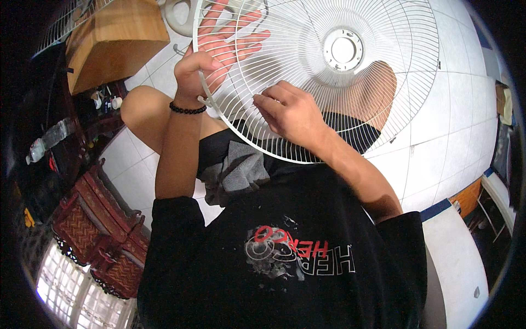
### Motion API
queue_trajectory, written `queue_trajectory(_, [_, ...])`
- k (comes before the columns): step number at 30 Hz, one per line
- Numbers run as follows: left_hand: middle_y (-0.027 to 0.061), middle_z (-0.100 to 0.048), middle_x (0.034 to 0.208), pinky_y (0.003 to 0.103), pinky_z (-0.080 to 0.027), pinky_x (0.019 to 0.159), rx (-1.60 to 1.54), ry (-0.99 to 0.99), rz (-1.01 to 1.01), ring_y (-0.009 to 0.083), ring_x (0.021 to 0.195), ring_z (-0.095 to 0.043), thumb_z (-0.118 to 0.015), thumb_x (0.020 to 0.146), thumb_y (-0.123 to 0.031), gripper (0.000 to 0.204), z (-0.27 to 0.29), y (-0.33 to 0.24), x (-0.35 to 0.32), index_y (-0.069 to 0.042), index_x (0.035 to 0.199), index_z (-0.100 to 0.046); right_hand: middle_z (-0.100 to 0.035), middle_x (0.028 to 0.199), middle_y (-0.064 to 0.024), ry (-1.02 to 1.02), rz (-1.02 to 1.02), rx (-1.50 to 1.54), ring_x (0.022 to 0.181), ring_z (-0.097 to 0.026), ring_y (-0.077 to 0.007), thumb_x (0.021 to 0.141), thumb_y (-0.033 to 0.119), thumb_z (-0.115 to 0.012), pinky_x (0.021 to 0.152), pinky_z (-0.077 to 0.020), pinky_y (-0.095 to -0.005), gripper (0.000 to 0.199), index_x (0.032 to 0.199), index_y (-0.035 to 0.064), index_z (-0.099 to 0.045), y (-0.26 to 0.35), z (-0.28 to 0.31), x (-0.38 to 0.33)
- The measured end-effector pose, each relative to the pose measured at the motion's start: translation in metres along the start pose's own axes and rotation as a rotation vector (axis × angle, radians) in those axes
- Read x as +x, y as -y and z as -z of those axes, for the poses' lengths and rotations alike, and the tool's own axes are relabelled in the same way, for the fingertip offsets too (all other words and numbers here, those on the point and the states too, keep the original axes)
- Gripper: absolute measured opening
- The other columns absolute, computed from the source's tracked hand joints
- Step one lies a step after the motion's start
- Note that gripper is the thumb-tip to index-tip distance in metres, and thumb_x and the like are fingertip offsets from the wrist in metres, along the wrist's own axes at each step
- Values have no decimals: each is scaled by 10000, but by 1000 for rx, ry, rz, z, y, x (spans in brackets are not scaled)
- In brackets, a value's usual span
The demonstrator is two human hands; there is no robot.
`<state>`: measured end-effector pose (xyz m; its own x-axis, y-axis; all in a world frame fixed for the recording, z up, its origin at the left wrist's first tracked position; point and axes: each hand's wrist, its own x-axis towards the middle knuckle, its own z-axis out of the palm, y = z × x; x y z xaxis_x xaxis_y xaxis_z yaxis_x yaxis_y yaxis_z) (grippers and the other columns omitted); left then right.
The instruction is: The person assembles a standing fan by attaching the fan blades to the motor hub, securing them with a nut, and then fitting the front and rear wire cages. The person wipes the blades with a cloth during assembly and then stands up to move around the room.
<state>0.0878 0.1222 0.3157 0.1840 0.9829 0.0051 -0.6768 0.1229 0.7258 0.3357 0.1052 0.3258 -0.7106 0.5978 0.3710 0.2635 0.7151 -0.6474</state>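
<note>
A round white wire fan grille [330, 50] is held tilted over my lap, its plastic centre ring towards the right. My left hand [211, 55] grips the grille's left rim, thumb in front and stretched fingers behind the wires. A dark beaded bracelet [188, 109] circles that wrist. On the near left part of the grille, my right hand [287, 109] is closed, fingertips pinched at the wires. Whether anything small is between those fingertips is hidden. Below the grille, a crumpled grey cloth [238, 167] lies against my dark shorts.
White floor tiles [422, 164] spread around my bent legs. A pale curved fan part [179, 19] lies beyond the left hand. At the left stand a wooden box [118, 41] and dark red carved furniture [101, 211]. A white item with a blue edge [452, 247] is at the right.
</note>
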Motion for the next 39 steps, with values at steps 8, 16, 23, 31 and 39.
queue_trajectory(8, [227,-458,1116,428,-340,722,-9,-3,-18,300,805,-389,-507,751,-44,730,-1,3,-1,-15,1444,-281,-604,793,-150,34,-14,25,774,-643,-336,865,154,-683,716,-556,-416,184,860,16,-562,-10,-9,17])
queue_trajectory(16, [203,-491,1057,396,-363,659,-23,-15,-36,263,725,-402,-506,757,-52,689,4,2,-3,-11,1420,-322,-615,693,-150,-14,-430,35,607,-631,-326,916,112,-694,587,-524,-425,203,754,18,-617,-11,42,-20])
queue_trajectory(23, [183,-520,1005,367,-383,603,-72,20,-15,231,655,-413,-506,763,-58,655,16,1,-6,-8,1399,-357,-715,935,-154,-197,-358,-4,822,-689,-329,854,-15,-742,735,-553,-390,117,954,6,-683,-6,80,-58])
queue_trajectory(31, [160,-552,946,335,-406,540,-188,229,-15,194,575,-425,-505,770,-66,617,55,-16,-26,-4,1375,-398,-728,1166,-134,-957,-861,-563,1030,-708,-249,945,-13,-620,823,-572,-316,311,1255,-9,-643,-96,240,-258])
queue_trajectory(39, [280,-549,1165,457,-454,820,-34,391,-161,331,850,-551,-509,730,-32,753,75,-6,-29,31,1462,-344,-737,1018,-104,-641,-585,-144,916,-705,-192,883,53,-753,749,-573,-306,242,1119,16,-715,-44,125,-126])
